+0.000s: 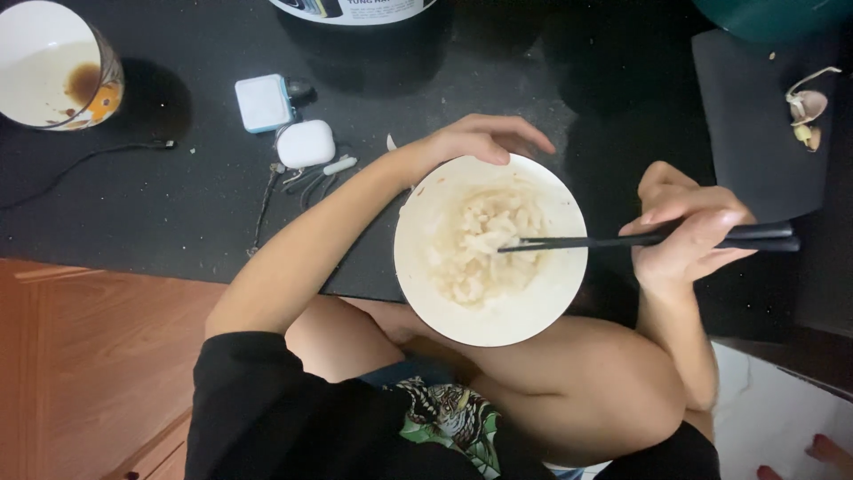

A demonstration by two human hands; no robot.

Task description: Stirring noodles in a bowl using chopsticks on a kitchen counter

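The white bowl [490, 252] sits in the middle of the frame, at the near edge of the black countertop [178, 204] and over the person's bare knees. Inside it lies a pale heap of noodles [484, 244], gathered towards the centre and left of the bowl's floor.

The left hand [480, 138] comes in from the lower left along a bare forearm and curls over the bowl's far rim, at the top of the bowl; the fingers bend down onto the rim, clasping it. The right hand [689, 231] is at the right of the frame, just clear of the bowl's right edge. It is closed around a pair of black chopsticks [649, 239], which run level to the left across the rim, their tips buried in the noodles near the bowl's middle. So the bowl lies between the two hands, one touching it directly, the other reaching it only through the sticks.

In the upper left corner stands a second bowl [53, 62] with a brown stain of sauce inside. Between it and the left hand, on the counter, lie a small white square charger [264, 102], a rounded white earbud case [306, 143] and some loose cable [267, 200]. At the far right, garlic skins [807, 107] rest on a dark board [755, 151]. Lower left shows wooden flooring [89, 356].
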